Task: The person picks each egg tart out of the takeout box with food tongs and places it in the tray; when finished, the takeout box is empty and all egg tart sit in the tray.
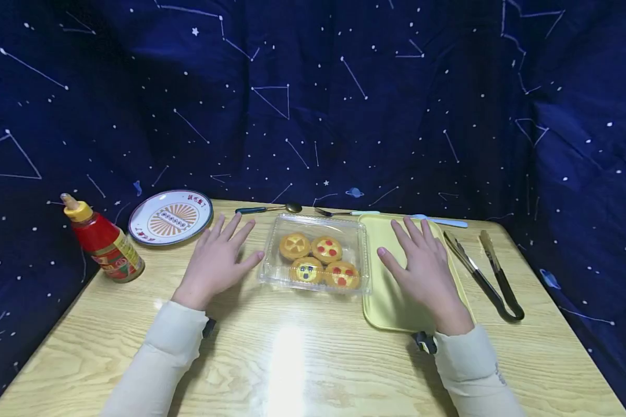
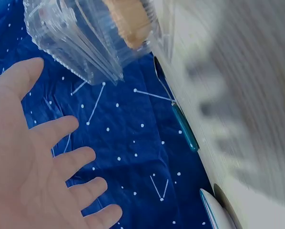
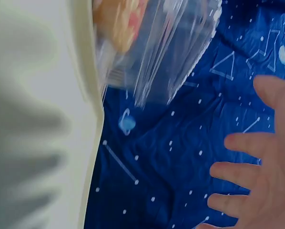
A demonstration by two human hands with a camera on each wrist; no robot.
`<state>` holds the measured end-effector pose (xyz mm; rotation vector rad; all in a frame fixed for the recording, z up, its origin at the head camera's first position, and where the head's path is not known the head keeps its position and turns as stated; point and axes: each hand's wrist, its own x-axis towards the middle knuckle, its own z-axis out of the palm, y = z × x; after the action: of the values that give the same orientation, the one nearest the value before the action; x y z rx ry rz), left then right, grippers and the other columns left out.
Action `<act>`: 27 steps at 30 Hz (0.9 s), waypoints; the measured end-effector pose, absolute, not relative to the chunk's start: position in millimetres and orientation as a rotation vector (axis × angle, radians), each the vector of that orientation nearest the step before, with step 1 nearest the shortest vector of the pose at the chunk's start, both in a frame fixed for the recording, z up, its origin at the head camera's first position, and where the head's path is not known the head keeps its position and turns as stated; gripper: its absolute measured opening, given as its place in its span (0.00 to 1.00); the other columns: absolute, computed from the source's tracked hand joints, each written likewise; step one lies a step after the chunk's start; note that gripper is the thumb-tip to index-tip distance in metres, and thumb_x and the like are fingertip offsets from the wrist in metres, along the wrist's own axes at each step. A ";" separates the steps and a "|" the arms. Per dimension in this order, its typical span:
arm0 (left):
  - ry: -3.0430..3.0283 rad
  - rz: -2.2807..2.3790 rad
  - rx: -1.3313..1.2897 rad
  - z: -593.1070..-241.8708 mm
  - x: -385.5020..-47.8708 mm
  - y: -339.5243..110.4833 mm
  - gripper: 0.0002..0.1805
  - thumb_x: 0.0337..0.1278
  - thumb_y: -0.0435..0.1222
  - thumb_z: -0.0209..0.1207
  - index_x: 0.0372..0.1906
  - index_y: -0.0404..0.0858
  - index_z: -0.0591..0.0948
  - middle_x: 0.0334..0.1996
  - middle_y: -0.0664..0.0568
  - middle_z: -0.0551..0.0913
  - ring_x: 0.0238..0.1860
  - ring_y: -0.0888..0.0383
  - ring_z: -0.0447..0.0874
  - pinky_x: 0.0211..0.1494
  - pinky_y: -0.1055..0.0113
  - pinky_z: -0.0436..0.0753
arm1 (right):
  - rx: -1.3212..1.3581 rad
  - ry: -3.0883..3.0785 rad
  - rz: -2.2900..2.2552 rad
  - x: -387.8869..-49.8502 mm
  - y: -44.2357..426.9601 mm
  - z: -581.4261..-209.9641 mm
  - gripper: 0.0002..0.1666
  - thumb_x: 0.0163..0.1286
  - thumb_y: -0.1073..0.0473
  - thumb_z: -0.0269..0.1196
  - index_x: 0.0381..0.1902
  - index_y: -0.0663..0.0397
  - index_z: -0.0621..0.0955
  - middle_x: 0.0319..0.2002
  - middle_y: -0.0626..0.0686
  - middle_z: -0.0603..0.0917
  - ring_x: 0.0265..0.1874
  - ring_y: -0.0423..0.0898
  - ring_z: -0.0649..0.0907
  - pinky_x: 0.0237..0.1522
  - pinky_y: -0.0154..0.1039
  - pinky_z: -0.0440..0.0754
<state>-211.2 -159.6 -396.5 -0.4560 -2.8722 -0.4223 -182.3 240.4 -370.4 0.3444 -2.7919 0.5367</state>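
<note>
A clear plastic food box (image 1: 357, 237) sits at the middle of the table with several small tarts (image 1: 327, 249) inside, topped in yellow with red or blue bits. To its left my left hand (image 1: 214, 266) hovers palm down, fingers spread and holding nothing. On the other side my right hand (image 1: 425, 269) hangs over a pale yellow tray (image 1: 386, 313), its fingers also spread and holding nothing. Both wrist views show the box's ridged side, with the left hand (image 2: 42, 157) and right hand (image 3: 257, 167) apart from it.
A red sauce bottle (image 1: 106, 246) and a patterned plate (image 1: 171, 217) stand at the left. Along the back edge lie a spoon (image 1: 268, 208), a fork (image 1: 344, 212) and a blue-handled utensil (image 1: 443, 221). Black-handled tongs (image 1: 492, 284) lie right of the tray.
</note>
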 end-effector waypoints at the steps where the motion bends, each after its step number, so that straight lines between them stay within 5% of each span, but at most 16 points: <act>1: -2.861 -0.438 -0.462 -396.4 -209.6 -159.4 0.42 0.65 0.67 0.44 0.77 0.49 0.60 0.76 0.43 0.54 0.76 0.39 0.43 0.72 0.37 0.50 | 0.361 -2.755 0.553 -180.9 237.6 -370.6 0.42 0.73 0.33 0.51 0.76 0.50 0.62 0.76 0.60 0.56 0.76 0.60 0.45 0.65 0.73 0.47; 10: -2.781 -0.669 -0.483 -396.5 -193.3 -155.5 0.37 0.66 0.58 0.54 0.72 0.41 0.67 0.69 0.41 0.67 0.68 0.39 0.65 0.65 0.41 0.67 | 0.569 -2.407 0.648 -169.3 207.0 -373.2 0.29 0.66 0.53 0.64 0.62 0.61 0.77 0.64 0.62 0.74 0.66 0.64 0.68 0.59 0.70 0.66; 19: -2.777 -0.960 -0.441 -406.0 -184.6 -153.0 0.33 0.67 0.52 0.57 0.71 0.42 0.66 0.66 0.47 0.71 0.58 0.47 0.77 0.56 0.47 0.77 | 0.688 -2.350 0.750 -163.9 167.7 -370.2 0.25 0.65 0.54 0.65 0.55 0.64 0.79 0.57 0.61 0.79 0.64 0.60 0.72 0.61 0.63 0.67; 27: -2.730 -1.306 -0.437 -415.5 -183.6 -151.9 0.25 0.70 0.40 0.57 0.68 0.40 0.69 0.59 0.45 0.77 0.51 0.49 0.81 0.51 0.52 0.81 | 0.812 -2.387 0.719 -168.7 130.3 -372.4 0.25 0.65 0.49 0.64 0.55 0.57 0.79 0.57 0.55 0.78 0.65 0.53 0.70 0.65 0.56 0.66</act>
<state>-183.6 -151.9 -415.5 -0.4370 -2.7296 -1.3056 -168.7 130.3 -372.4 0.8122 -2.3868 0.7191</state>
